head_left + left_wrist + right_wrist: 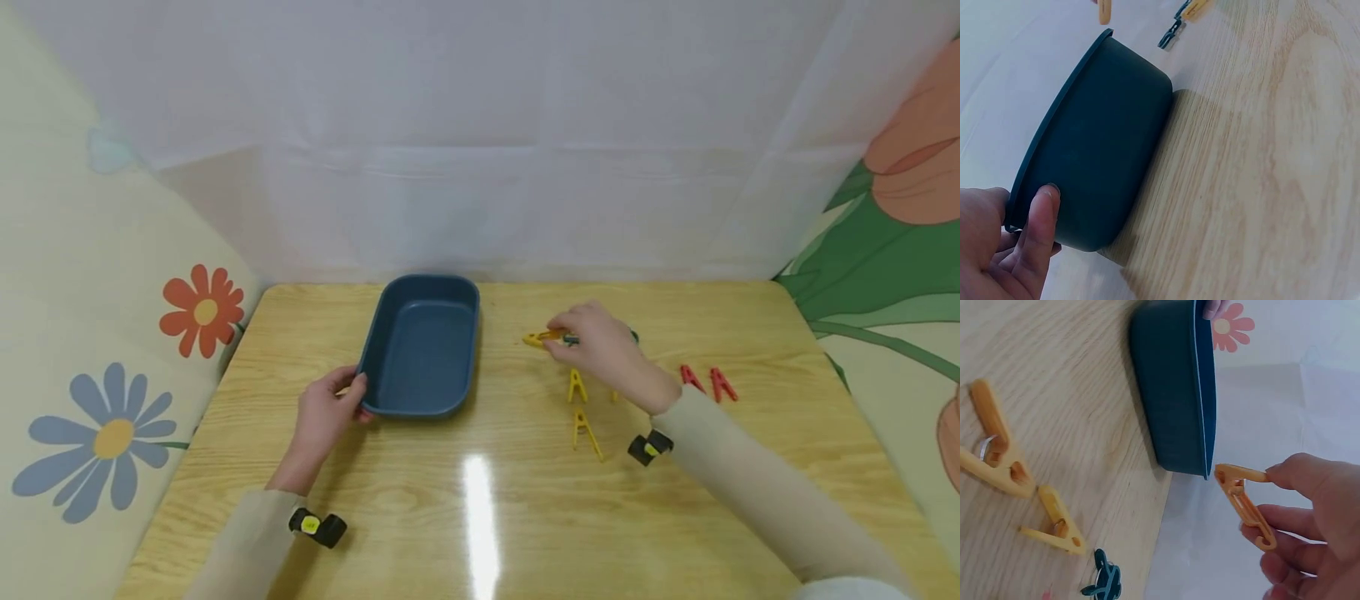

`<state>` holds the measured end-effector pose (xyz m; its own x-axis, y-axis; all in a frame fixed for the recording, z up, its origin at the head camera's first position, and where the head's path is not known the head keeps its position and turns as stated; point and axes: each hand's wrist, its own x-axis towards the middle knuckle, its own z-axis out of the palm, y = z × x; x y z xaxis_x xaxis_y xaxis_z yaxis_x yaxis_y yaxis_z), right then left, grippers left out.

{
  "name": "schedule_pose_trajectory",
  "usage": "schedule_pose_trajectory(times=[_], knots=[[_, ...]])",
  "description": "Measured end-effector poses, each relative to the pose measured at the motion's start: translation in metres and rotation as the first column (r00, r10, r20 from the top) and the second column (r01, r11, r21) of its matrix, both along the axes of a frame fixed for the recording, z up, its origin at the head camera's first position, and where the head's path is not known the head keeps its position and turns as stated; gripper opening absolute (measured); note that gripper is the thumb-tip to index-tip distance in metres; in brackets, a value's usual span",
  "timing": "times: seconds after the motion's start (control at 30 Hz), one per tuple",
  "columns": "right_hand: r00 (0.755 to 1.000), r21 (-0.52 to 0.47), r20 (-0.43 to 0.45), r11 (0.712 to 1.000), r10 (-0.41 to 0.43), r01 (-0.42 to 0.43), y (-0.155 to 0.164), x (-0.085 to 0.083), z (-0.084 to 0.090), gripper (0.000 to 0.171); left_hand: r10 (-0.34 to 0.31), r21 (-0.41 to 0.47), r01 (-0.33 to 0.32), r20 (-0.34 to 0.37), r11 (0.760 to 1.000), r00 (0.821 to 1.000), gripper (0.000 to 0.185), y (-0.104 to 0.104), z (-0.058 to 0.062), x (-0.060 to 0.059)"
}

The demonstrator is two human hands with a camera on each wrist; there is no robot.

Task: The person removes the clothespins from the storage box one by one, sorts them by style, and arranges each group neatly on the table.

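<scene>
The right hand pinches 1 yellow clothespin by its end, thumb and fingers closed on it, lifted off the desk to the right of the blue tub. The left hand holds the tub's near left corner, fingers curled round the rim.

Risks, as I judge them: the pinch sits far out on the clothespin's tip, so it could swivel or slip from the grip and drop onto the desk short of the tub. If the left hand loosens, a knock against the rim could slide the tub on the glossy wood.

Around: 2 more yellow pins lie near the right wrist, 2 red pins further right, and a dark green pin near the desk's far edge. Nothing stands between the held clothespin and the tub.
</scene>
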<state>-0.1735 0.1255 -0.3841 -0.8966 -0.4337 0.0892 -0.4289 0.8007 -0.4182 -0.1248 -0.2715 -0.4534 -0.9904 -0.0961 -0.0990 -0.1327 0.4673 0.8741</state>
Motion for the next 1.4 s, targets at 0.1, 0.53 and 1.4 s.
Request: schedule_pose_trajectory(times=[0.1, 0.53, 1.4], knots=[[0.997, -0.02, -0.077, 1.0, -0.007, 0.005, 0.008, 0.007, -0.002, 0.033, -0.001, -0.004, 0.001, -0.004, 1.0, 1.0, 0.044, 0.0, 0.0, -0.001], [0.985, -0.052, -0.152, 0.996, -0.082, 0.075, 0.049, 0.046, -0.014, 0.027, 0.0, -0.012, 0.0, -0.004, 1.0, 1.0, 0.044, 0.001, 0.0, -0.001], [0.963, -0.069, -0.007, 0.961, -0.269, 0.268, 0.107, 0.113, -0.075, 0.027, -0.01, -0.033, 0.01, -0.016, 0.999, 1.0, 0.042, -0.003, -0.005, -0.003]])
